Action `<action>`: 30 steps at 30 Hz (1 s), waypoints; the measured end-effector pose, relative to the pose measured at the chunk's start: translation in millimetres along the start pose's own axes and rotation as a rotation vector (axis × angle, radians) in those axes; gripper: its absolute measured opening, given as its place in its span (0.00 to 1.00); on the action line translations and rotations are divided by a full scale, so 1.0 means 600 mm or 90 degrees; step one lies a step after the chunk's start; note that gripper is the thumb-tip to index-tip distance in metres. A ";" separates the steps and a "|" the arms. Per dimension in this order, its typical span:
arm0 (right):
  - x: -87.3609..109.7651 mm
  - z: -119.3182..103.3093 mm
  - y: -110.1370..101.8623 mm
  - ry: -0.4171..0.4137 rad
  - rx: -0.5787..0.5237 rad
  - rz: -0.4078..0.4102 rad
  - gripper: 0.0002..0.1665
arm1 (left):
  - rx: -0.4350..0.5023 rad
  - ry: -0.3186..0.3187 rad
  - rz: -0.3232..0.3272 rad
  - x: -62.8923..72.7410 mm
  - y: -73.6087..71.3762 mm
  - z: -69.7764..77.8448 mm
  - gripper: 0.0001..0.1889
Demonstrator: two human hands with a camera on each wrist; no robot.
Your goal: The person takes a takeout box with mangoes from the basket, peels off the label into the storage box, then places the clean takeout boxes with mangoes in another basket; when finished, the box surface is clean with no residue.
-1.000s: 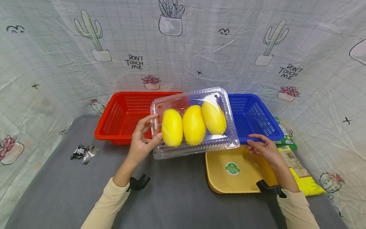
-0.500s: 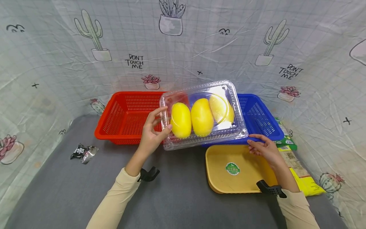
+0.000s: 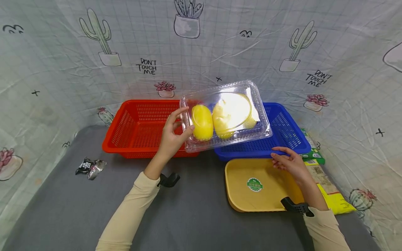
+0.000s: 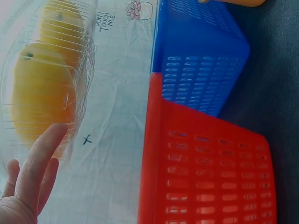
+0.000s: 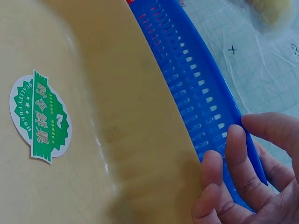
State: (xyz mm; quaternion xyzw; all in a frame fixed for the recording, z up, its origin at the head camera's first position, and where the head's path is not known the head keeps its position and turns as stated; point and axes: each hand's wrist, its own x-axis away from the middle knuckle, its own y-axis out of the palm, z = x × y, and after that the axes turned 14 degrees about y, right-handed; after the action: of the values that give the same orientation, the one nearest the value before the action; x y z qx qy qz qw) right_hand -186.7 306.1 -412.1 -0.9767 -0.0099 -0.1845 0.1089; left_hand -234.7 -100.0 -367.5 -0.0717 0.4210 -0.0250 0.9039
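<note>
Up in the air over the baskets, my left hand [image 3: 174, 134] grips the left end of a clear plastic clamshell box [image 3: 232, 115], thumb on the near side. Yellow mangoes [image 3: 202, 122] lie inside it, partly washed out by glare on the lid. In the left wrist view, two mangoes [image 4: 42, 93] show through the ribbed plastic. Behind and below the box stand a red basket [image 3: 150, 113] and a blue basket [image 3: 284, 120]. My right hand [image 3: 292, 164] pinches the near rim of the blue basket, its fingers curled over the edge.
A yellow tray [image 3: 273, 195] with a green sticker lies in front of the blue basket, under my right forearm. Yellow and green packets [image 3: 336, 202] lie at the right. A small black and silver wrapper [image 3: 91, 168] is on the grey table at the left.
My left hand has carried the box of mangoes up and to the right, over the blue basket, and glare now covers more of the lid. My right hand stays on the basket rim.
</note>
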 end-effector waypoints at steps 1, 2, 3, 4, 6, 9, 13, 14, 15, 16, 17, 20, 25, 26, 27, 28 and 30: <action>0.000 0.000 0.000 0.001 0.000 0.000 0.14 | -0.001 -0.001 -0.001 -0.002 0.003 -0.003 0.31; 0.000 0.000 -0.001 0.001 0.001 -0.001 0.14 | 0.000 -0.002 -0.003 -0.003 0.005 -0.005 0.31; 0.000 0.000 -0.001 0.000 0.001 -0.002 0.13 | 0.003 -0.005 -0.002 -0.004 0.007 -0.007 0.31; 0.000 0.000 -0.001 -0.001 0.000 -0.004 0.13 | 0.006 -0.006 0.000 -0.005 0.010 -0.009 0.31; 0.001 -0.001 -0.001 -0.003 0.002 -0.005 0.11 | 0.011 -0.014 0.002 -0.008 0.015 -0.013 0.31; 0.001 -0.002 0.000 -0.003 0.006 -0.006 0.10 | 0.022 -0.028 0.006 -0.014 0.024 -0.012 0.31; 0.000 -0.002 -0.001 -0.003 0.009 -0.003 0.12 | 0.032 -0.045 0.002 -0.025 0.036 0.013 0.31; 0.000 -0.002 -0.001 -0.003 0.008 -0.002 0.12 | 0.033 -0.046 0.000 -0.027 0.039 0.021 0.30; -0.001 -0.001 -0.001 -0.003 0.006 -0.001 0.12 | 0.033 -0.048 -0.001 -0.030 0.041 0.029 0.30; -0.001 -0.001 0.000 -0.004 0.005 -0.001 0.12 | 0.036 -0.049 -0.002 -0.032 0.043 0.036 0.29; -0.001 -0.001 0.000 -0.004 0.003 -0.001 0.11 | 0.037 -0.049 -0.004 -0.034 0.045 0.041 0.29; -0.001 -0.001 0.001 -0.003 -0.005 -0.002 0.10 | 0.045 -0.045 -0.003 -0.038 0.054 0.038 0.28; 0.000 -0.001 0.001 -0.002 -0.009 -0.004 0.10 | 0.062 -0.046 -0.008 -0.037 0.074 -0.014 0.29; 0.000 -0.001 0.001 -0.001 -0.008 -0.004 0.10 | 0.061 -0.048 -0.011 -0.036 0.078 -0.025 0.29; 0.000 -0.001 0.001 -0.002 -0.007 -0.004 0.11 | 0.062 -0.051 -0.015 -0.035 0.082 -0.035 0.29; 0.000 -0.001 0.001 -0.002 -0.005 -0.003 0.11 | 0.059 -0.053 -0.019 -0.034 0.086 -0.039 0.29; 0.000 -0.001 0.001 -0.003 -0.004 0.000 0.14 | 0.053 -0.061 -0.030 -0.032 0.093 -0.045 0.29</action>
State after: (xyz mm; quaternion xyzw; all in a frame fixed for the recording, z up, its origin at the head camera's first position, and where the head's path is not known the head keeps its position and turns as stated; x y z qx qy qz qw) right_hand -187.1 305.3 -411.7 -0.9775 -0.0099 -0.1822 0.1059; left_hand -268.8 -45.9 -378.4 -0.0449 0.3740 -0.0601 0.9244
